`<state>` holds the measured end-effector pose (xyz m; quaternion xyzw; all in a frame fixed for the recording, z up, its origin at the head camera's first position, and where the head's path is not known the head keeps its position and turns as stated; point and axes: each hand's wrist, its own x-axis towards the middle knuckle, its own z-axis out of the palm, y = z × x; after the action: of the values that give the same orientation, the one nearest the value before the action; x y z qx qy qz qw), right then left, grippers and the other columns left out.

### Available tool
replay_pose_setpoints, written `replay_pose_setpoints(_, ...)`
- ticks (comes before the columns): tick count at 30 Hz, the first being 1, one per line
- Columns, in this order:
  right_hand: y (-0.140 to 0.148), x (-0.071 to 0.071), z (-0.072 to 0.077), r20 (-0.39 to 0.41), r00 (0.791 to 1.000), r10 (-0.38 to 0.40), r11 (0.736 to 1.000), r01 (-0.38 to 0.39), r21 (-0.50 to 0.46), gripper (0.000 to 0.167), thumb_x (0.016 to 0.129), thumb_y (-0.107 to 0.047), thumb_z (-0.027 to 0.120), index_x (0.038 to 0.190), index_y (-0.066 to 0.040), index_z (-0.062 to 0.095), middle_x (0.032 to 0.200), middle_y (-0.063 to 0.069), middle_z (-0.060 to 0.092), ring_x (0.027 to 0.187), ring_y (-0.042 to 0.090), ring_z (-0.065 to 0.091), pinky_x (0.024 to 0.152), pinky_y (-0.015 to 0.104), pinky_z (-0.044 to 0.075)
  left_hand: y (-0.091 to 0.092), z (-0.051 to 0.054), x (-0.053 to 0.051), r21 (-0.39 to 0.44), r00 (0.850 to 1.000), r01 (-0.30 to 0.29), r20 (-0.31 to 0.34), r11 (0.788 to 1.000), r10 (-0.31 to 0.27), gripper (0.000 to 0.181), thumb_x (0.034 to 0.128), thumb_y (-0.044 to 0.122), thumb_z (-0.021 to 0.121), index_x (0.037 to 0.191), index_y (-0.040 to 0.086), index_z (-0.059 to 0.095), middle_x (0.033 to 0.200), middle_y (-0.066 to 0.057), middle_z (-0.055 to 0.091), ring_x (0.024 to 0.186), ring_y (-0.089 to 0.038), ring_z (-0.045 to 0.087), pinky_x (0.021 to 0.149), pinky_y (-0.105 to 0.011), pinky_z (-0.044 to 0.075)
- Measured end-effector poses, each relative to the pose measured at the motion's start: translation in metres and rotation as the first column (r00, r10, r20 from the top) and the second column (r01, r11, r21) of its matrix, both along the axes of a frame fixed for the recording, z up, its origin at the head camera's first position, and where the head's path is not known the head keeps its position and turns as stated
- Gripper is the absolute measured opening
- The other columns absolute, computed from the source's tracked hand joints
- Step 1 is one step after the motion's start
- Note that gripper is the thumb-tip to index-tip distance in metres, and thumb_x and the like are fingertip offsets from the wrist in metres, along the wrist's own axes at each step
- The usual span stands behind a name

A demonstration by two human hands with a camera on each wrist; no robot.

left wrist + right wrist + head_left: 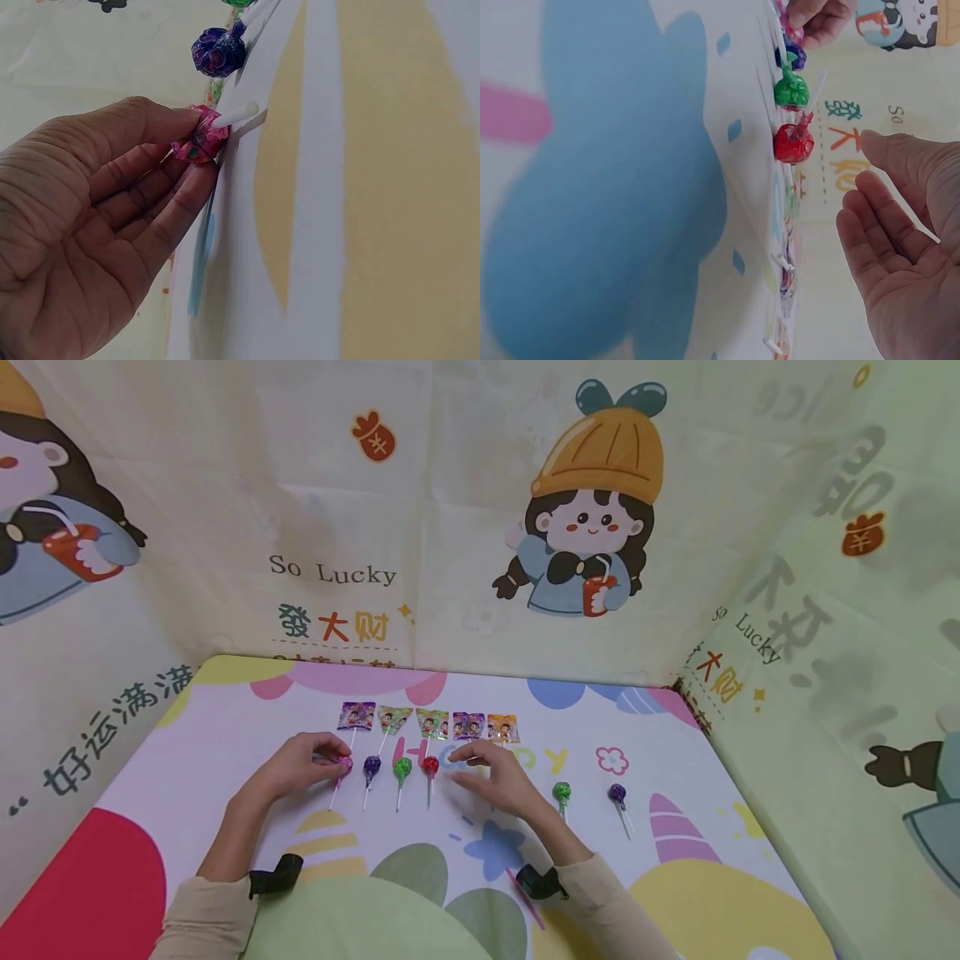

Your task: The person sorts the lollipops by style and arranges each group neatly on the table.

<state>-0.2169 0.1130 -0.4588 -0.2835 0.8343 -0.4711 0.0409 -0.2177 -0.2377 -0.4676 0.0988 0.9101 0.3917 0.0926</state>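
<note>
At the left end of a row of round-headed lollipops, my left hand (303, 764) pinches the pink lollipop (201, 142) by its wrapped head, between thumb and fingers. The white stick points toward me. Beside it lie a dark purple lollipop (372, 766), a green lollipop (402, 767) and a red lollipop (431, 765). My right hand (498, 777) hovers just right of the red one, thumb apart from its loosely bent fingers. Nothing is in its grasp in the right wrist view.
Behind the row lie several flat-wrapped lollipops, from a purple packet (356, 716) to an orange packet (503, 727). Farther right are another green lollipop (562, 792) and another purple lollipop (617, 794). Printed cloth walls (465, 635) border the patterned table (570, 893).
</note>
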Motion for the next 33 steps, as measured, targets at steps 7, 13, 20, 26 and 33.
replay_pose_setpoints(7, 0.006, 0.006, -0.003, -0.007, 1.0, -0.016, 0.999, 0.017, 0.033, 0.025, 0.093, -0.013, 0.075, 0.117, -0.009, 0.07, 0.116, 0.003, 0.071, 0.116, 0.027, 0.064, 0.103, 0.044, 0.053, 0.0, -0.001, 0.0, 0.003, 1.0, 0.008, -0.009, 1.0, -0.008, 0.021, 0.0918, 0.013, 0.076, 0.109, 0.003, 0.07, 0.1, -0.005, 0.07, 0.093, -0.021, 0.061, 0.092, -0.046, 0.056)
replay_pose_setpoints(13, 0.012, 0.012, -0.005, -0.038, 0.999, 0.004, 1.0, -0.004, 0.005, 0.025, 0.092, -0.011, 0.076, 0.116, -0.008, 0.07, 0.115, 0.005, 0.071, 0.114, 0.028, 0.066, 0.101, 0.045, 0.054, -0.001, -0.001, -0.001, 0.002, 1.0, 0.007, -0.006, 1.0, -0.007, 0.021, 0.0921, 0.014, 0.076, 0.109, 0.003, 0.07, 0.1, -0.005, 0.07, 0.094, -0.021, 0.061, 0.092, -0.046, 0.056)
replay_pose_setpoints(20, 0.019, 0.016, -0.008, -0.04, 0.999, 0.012, 1.0, -0.013, -0.021, 0.024, 0.093, -0.01, 0.076, 0.116, -0.008, 0.071, 0.116, 0.004, 0.071, 0.114, 0.024, 0.066, 0.101, 0.043, 0.054, 0.0, -0.001, -0.001, 0.001, 1.0, -0.001, 0.003, 1.0, 0.001, 0.022, 0.0918, 0.013, 0.077, 0.11, 0.003, 0.07, 0.099, -0.005, 0.069, 0.093, -0.021, 0.06, 0.092, -0.044, 0.056)
replay_pose_setpoints(26, 0.025, 0.02, -0.01, -0.031, 0.999, 0.014, 0.999, -0.015, -0.033, 0.025, 0.094, -0.012, 0.075, 0.117, -0.004, 0.07, 0.116, 0.007, 0.071, 0.115, 0.026, 0.066, 0.102, 0.047, 0.053, 0.0, 0.0, -0.001, 0.004, 1.0, 0.0, 0.006, 1.0, 0.0, 0.022, 0.0917, 0.013, 0.076, 0.11, 0.003, 0.07, 0.099, -0.005, 0.069, 0.092, -0.022, 0.06, 0.091, -0.044, 0.056)
replay_pose_setpoints(33, 0.032, 0.024, -0.012, -0.011, 0.999, -0.031, 0.999, 0.031, -0.038, 0.026, 0.093, -0.011, 0.076, 0.117, -0.006, 0.07, 0.117, 0.007, 0.072, 0.115, 0.027, 0.066, 0.103, 0.049, 0.053, 0.0, 0.0, -0.001, 0.003, 1.0, 0.003, -0.001, 1.0, -0.003, 0.021, 0.0917, 0.012, 0.076, 0.11, 0.003, 0.07, 0.099, -0.005, 0.069, 0.092, -0.021, 0.06, 0.091, -0.044, 0.056)
